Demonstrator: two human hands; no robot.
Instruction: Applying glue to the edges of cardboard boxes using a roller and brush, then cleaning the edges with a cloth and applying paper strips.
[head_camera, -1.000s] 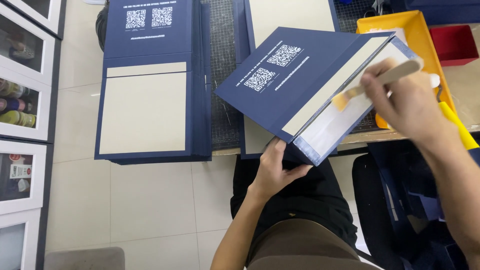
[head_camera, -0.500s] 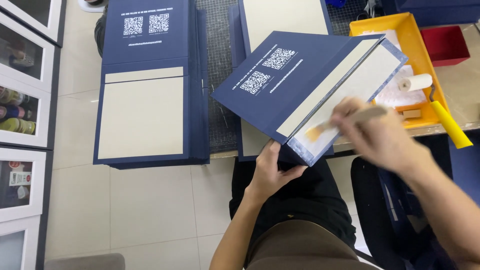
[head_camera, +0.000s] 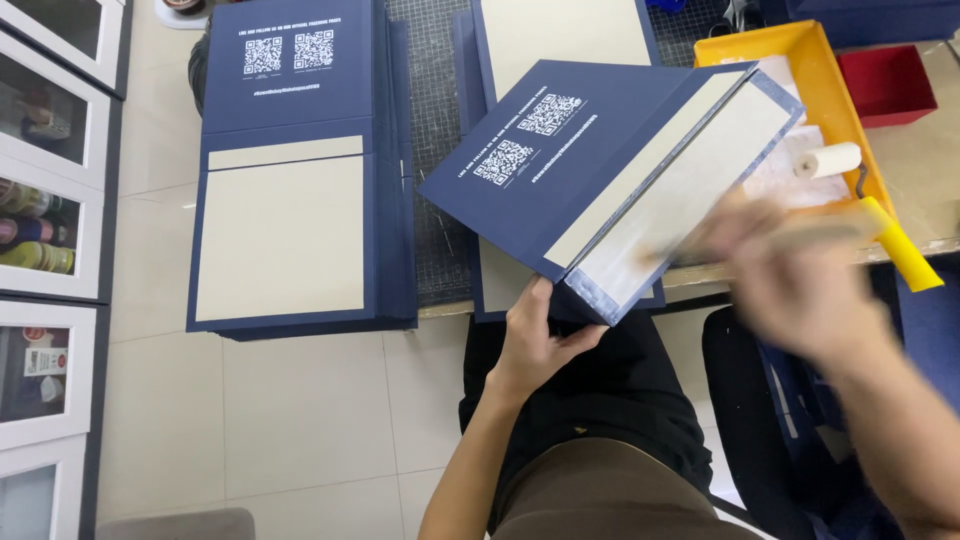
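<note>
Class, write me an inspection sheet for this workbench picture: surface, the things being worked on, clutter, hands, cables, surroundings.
Surface: workbench with dark mesh mat.
Job's things: navy folded cover, tilted, pale panel up; brush, blurred, over that panel.
Clutter: stack of navy covers; yellow tray holding a paint roller; red box.
Hands: left hand has a grip on the cover's lower corner; right hand, blurred, holds the brush.
Cables: nothing seen.
Surroundings: tiled floor; framed display boxes at left.

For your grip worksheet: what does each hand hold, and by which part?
Left hand grips the blue cover's near corner. Right hand, blurred, holds a brush by its handle.
</note>
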